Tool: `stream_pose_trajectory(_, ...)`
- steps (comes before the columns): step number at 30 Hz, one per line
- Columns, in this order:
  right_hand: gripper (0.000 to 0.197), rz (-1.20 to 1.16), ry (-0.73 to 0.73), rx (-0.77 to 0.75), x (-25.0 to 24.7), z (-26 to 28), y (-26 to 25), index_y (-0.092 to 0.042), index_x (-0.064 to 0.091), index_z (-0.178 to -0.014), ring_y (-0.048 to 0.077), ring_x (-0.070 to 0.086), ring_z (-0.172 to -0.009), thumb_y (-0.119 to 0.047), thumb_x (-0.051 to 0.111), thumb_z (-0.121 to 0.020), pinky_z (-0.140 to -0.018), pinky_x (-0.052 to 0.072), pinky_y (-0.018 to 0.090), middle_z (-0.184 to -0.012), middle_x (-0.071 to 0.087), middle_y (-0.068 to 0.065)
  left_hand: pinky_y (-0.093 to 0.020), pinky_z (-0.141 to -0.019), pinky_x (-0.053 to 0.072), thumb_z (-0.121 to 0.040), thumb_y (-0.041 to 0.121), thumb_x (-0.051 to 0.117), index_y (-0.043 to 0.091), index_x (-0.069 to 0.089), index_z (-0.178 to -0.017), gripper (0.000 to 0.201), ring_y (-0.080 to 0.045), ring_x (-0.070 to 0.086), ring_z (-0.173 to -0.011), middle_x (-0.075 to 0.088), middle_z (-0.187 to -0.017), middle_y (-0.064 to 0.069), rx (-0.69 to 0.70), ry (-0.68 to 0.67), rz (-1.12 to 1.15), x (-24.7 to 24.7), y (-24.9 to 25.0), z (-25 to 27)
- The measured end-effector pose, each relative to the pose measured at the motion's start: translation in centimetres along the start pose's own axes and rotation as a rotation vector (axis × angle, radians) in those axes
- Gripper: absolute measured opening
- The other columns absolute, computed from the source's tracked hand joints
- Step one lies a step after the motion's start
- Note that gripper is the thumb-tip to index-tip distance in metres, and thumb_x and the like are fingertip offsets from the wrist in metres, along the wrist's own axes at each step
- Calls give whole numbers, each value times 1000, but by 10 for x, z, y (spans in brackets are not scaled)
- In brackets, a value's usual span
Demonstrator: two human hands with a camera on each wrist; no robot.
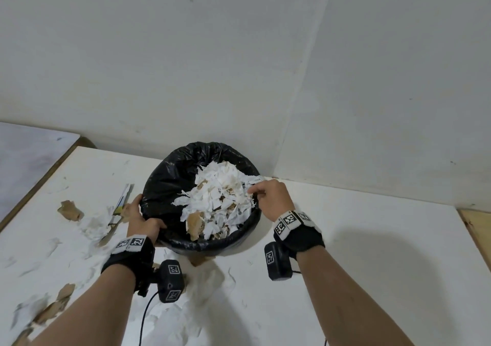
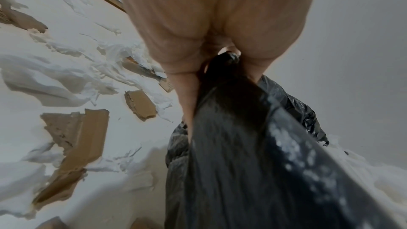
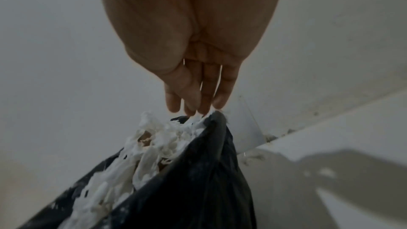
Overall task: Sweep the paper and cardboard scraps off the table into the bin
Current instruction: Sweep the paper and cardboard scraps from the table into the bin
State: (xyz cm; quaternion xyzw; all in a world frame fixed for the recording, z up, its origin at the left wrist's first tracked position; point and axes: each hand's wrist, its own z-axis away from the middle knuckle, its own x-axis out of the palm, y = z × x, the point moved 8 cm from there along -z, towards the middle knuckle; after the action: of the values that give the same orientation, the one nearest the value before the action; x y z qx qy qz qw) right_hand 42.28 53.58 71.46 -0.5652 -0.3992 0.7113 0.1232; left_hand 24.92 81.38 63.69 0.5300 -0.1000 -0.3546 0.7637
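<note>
Head view: left hand (image 1: 142,219) grips the black-lined bin (image 1: 170,183) rim; right hand (image 1: 271,197), fingers relaxed, touches heaped scraps (image 1: 220,199). Torn cardboard (image 1: 70,210) litters the table (image 1: 358,226) left of the bin.

White table (image 1: 372,239): bin (image 1: 170,183), paper scraps (image 1: 98,226), cardboard scraps (image 1: 70,210).

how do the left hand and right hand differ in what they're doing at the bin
The left hand grips the bin at its near-left rim, thumb hooked over the black liner. The right hand reaches over the far-right rim, fingertips at the heaped paper scraps. Both wear black wrist straps.
</note>
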Motion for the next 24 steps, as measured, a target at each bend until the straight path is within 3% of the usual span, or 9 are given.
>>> stream_pose_trajectory(2,37,-50,127,47,-10,9,7,-16,76,-94,19,64,-98,8,49,-84,-96,49,29,-104,72,5,-57,-69,57,-76,-23,48,33,33,-149,94,-47,58,-107,52,-137,-17,-1,-15,3,-2,3,4)
stream_pose_trajectory(6,26,-96,274,183,-34,36,40,-15,74,-94,11,60,-84,0,55,-84,-83,43,18,-102,71,3,-57,-64,58,-75,-22,46,37,33,-147,94,-46,59,-102,53,-136,-15,1,-37,1,-5,2,11)
stream_pose_trajectory(10,29,7,110,494,-15,83,120,-17,70,-104,21,63,-101,-4,60,-81,-80,41,18,-112,68,8,-46,-59,56,-77,-22,45,31,33,-149,91,-36,58,-82,55,-125,-13,36,-50,5,-7,3,17)
stream_pose_trajectory(14,40,81,-65,691,28,136,180,-16,62,-119,24,59,-115,-3,62,-81,-92,49,27,-129,59,9,-40,-53,53,-78,-23,45,28,32,-150,90,-28,56,-74,52,-120,-11,49,-64,-3,-6,1,20)
stream_pose_trajectory(16,52,132,-169,697,49,152,190,-16,54,-129,24,51,-125,-6,66,-80,-100,45,29,-138,48,11,-40,-52,54,-77,-23,45,30,32,-150,91,-32,58,-78,53,-120,-12,46,-76,-8,-6,-3,19)
stream_pose_trajectory(19,63,226,-201,633,64,159,188,-17,45,-139,25,45,-128,-15,68,-81,-99,41,27,-142,37,11,-41,-57,55,-77,-23,46,32,32,-149,92,-38,58,-88,56,-118,-13,43,-94,-21,-5,-10,18)
stream_pose_trajectory(22,61,282,-157,553,65,150,178,-13,47,-138,27,48,-124,-20,70,-81,-99,42,29,-136,44,12,-43,-59,56,-74,-23,46,34,35,-147,94,-38,59,-92,56,-119,-11,41,-93,-13,-3,-15,18)
stream_pose_trajectory(24,44,343,-132,506,66,141,170,-8,57,-126,28,50,-123,-18,67,-84,-99,41,30,-130,51,12,-51,-64,58,-72,-22,48,38,37,-146,96,-40,60,-94,57,-121,-11,49,-88,-20,-3,-17,19)
